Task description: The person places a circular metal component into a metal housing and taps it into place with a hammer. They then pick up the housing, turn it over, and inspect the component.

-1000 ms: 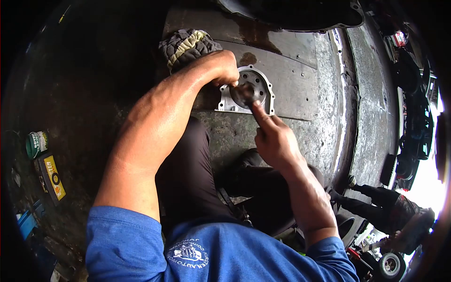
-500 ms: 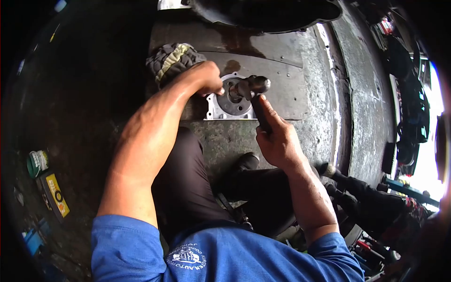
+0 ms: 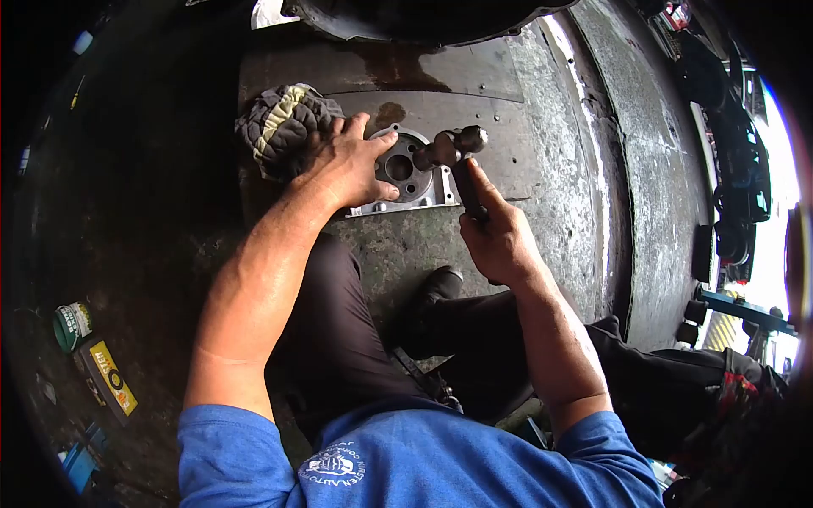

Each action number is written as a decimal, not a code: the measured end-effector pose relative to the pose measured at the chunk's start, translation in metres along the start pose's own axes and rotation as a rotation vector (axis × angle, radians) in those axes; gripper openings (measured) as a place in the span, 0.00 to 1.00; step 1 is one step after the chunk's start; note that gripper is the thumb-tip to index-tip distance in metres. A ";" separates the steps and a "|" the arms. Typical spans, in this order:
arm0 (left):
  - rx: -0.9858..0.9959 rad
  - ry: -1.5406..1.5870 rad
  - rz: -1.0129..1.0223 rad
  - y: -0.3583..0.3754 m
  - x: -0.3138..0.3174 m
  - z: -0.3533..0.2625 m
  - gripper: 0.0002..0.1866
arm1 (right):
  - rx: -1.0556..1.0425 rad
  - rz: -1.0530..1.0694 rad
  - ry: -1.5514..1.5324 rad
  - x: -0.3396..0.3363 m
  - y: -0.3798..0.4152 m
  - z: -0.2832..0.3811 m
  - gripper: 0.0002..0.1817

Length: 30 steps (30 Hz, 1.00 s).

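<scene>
My right hand (image 3: 501,241) is wrapped around the handle of a ball-peen hammer (image 3: 456,146), index finger stretched along it. The hammer head overlaps the right side of a dark round metal disc (image 3: 421,178) with a large center hole and smaller holes around it. That disc sits in a silver metal housing (image 3: 442,198) with bolt holes along its edge. Fingers spread, my left hand (image 3: 343,169) rests at the left side of the disc and hides part of the housing. A bundled dark cloth with a yellow stripe (image 3: 284,127) lies just beyond the left hand.
Under the housing is a flat metal sheet (image 3: 487,102) with dark wet stains. A large dark curved part (image 3: 406,21) lies at the far side. On the floor to the left are a green-and-white can (image 3: 74,326) and a yellow-and-black box (image 3: 113,377).
My left hand has opened from a curled shape to spread fingers over the disc's left side. The hammer head has shifted off the disc's center toward its right edge. The view has shifted slightly.
</scene>
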<state>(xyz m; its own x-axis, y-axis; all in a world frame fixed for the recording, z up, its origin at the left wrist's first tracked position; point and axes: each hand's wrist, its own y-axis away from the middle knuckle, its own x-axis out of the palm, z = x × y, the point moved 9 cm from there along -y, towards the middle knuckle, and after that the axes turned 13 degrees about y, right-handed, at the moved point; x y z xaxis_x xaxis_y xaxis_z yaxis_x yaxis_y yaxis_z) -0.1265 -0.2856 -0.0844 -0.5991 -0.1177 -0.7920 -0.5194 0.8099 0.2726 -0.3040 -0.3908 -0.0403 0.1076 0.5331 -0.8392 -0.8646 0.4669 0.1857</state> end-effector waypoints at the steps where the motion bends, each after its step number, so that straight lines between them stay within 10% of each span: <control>1: -0.002 -0.017 0.015 0.000 0.003 -0.001 0.46 | -0.029 -0.016 0.011 0.006 -0.003 -0.006 0.41; 30: -0.049 -0.080 0.091 -0.002 0.004 -0.008 0.45 | -0.169 -0.082 0.218 -0.007 0.010 0.001 0.42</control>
<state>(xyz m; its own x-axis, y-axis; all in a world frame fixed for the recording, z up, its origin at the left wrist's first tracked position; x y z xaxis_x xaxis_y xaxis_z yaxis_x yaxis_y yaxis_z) -0.1325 -0.2922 -0.0842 -0.5956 0.0029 -0.8033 -0.4957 0.7855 0.3704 -0.3134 -0.3890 -0.0325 0.0881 0.3253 -0.9415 -0.9289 0.3682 0.0403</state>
